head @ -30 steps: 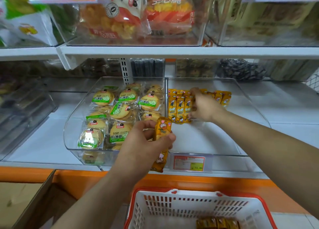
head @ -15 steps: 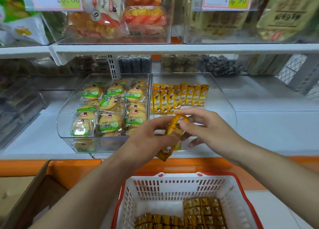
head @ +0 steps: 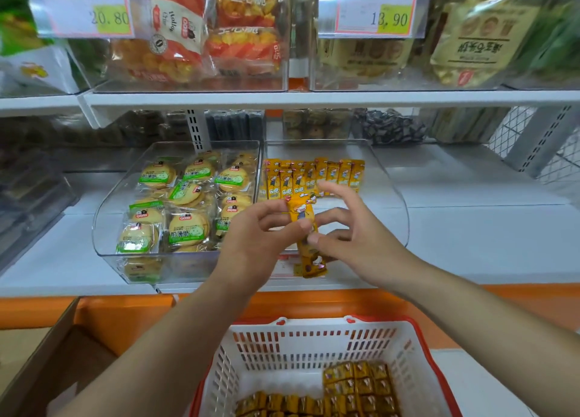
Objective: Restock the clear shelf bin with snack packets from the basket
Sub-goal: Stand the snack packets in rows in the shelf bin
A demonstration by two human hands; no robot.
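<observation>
Left hand [head: 257, 237]: grip closed on a bundle of yellow snack packets [head: 306, 231], thumb and fingers pinching its upper half; the bundle is held upright in front of the shelf edge, its lower end hanging free.

Right hand [head: 354, 234]: fingers spread and loosely curled, fingertips touching the bundle's right side; not clamped around anything.

Clear shelf bin [head: 389, 178], right of a matching bin of round biscuit packs [head: 188, 203]: one row of yellow packets [head: 314, 176] stands along its back; the front floor is bare.

Basket [head: 314, 347], white with red rim, below the shelf and near the person: more yellow packets [head: 361, 385] lie stacked on its bottom, mostly to the right.

Upper shelf: clear bins of bagged snacks, with price tags reading 20.80 [head: 81, 11] and 13.90 [head: 373, 10].

Lower left: an open cardboard box [head: 47, 360].
</observation>
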